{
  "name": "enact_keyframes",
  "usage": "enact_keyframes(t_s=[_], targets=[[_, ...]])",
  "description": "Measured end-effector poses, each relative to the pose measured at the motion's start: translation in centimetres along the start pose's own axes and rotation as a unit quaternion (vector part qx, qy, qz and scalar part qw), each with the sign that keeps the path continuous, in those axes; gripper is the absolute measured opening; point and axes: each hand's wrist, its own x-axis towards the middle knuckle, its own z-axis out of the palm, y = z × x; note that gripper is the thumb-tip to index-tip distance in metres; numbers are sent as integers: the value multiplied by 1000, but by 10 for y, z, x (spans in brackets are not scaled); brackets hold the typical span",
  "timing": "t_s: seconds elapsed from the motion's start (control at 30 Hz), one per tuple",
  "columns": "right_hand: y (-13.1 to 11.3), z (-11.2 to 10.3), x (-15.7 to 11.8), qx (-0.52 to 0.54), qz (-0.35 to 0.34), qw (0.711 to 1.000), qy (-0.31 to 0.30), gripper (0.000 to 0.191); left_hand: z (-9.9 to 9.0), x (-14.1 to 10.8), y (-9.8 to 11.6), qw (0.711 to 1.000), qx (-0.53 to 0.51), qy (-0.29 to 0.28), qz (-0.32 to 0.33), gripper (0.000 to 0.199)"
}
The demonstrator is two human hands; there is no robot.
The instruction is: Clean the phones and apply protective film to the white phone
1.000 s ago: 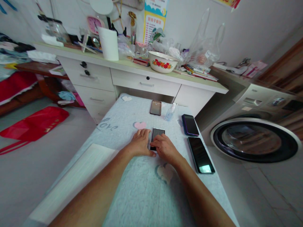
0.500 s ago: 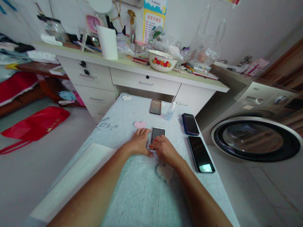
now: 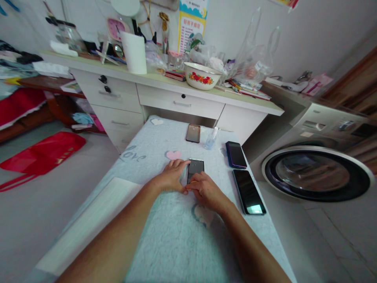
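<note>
A smartphone [image 3: 196,167] with a pale edge and a dark grey screen lies flat on the cloth-covered table [image 3: 173,243]. My left hand [image 3: 173,177] rests along its left side, thumb and fingers spread apart, with the index fingertip by the upper left corner and the thumb by the lower left. Over the lower end of the screen, my right hand [image 3: 203,188] has its fingers curled and pressed together. Whatever they may pinch is hidden. The two hands almost meet at the phone's lower left corner.
Behind the phone are a brownish phone case [image 3: 193,133] and a clear spray bottle [image 3: 211,138]. Two dark phones, one purple-edged [image 3: 236,155] and one larger [image 3: 249,192], lie along the right edge. A cluttered desk [image 3: 165,80] stands beyond, a washing machine [image 3: 318,157] to the right.
My right hand has slid slightly down toward the phone's lower end, baring more of the screen. My left index fingertip has shifted a little right, to the upper left corner.
</note>
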Motion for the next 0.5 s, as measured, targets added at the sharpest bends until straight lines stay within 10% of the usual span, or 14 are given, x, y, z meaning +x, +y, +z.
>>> enact_keyframes(t_s=[0.5], targets=[[6,2,-3,20,-2,1000,22,15,0,0,4,1000,16,-2,-9,119]])
